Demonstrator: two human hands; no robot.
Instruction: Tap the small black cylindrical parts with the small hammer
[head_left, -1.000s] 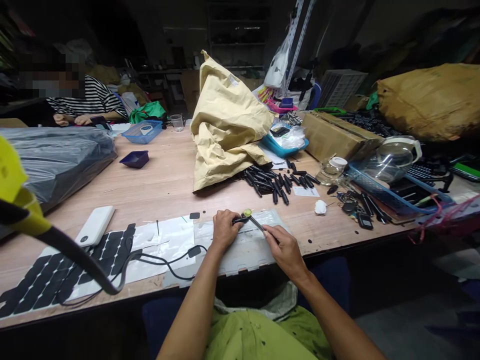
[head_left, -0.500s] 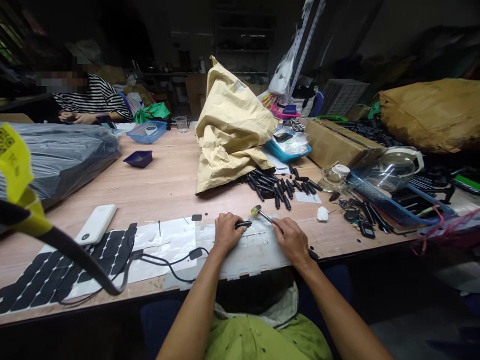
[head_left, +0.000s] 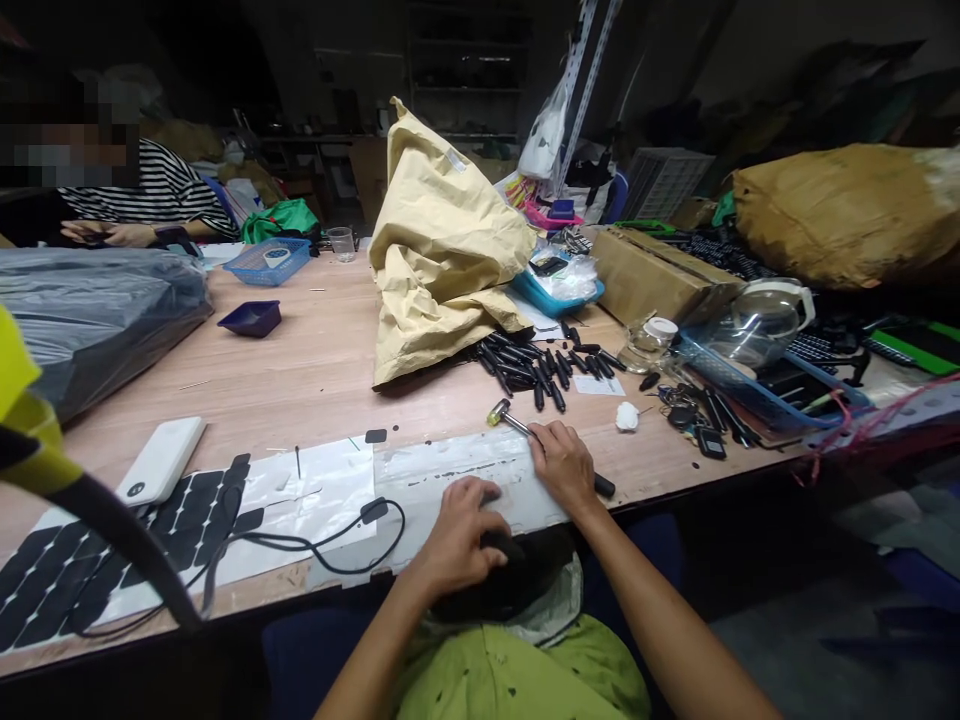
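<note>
My right hand [head_left: 564,465] is wrapped round a small hammer [head_left: 517,424] lying over the grey board. The hammer has a yellowish head and a metal shaft, and its black grip end sticks out past my palm. My left hand [head_left: 466,535] hovers at the table's front edge above my lap, its fingers curved and apart. A dark shape shows beside its thumb; I cannot make out whether that is a black piece or the dark opening in my lap. Under my hands lies the grey board [head_left: 435,490], with worn marks along it.
Slim black pieces [head_left: 525,365] lie heaped at the mouth of a large paper sack [head_left: 442,250]. Keys [head_left: 709,440] and a blue basket [head_left: 795,400] are on the right. A black cable [head_left: 322,550] and white power bank [head_left: 165,460] are leftward. Another person [head_left: 165,190] sits far left.
My left hand has drawn back from the board to the front edge, and the black piece it held no longer shows clearly. My right hand still grips the hammer. The view has turned slightly right.
</note>
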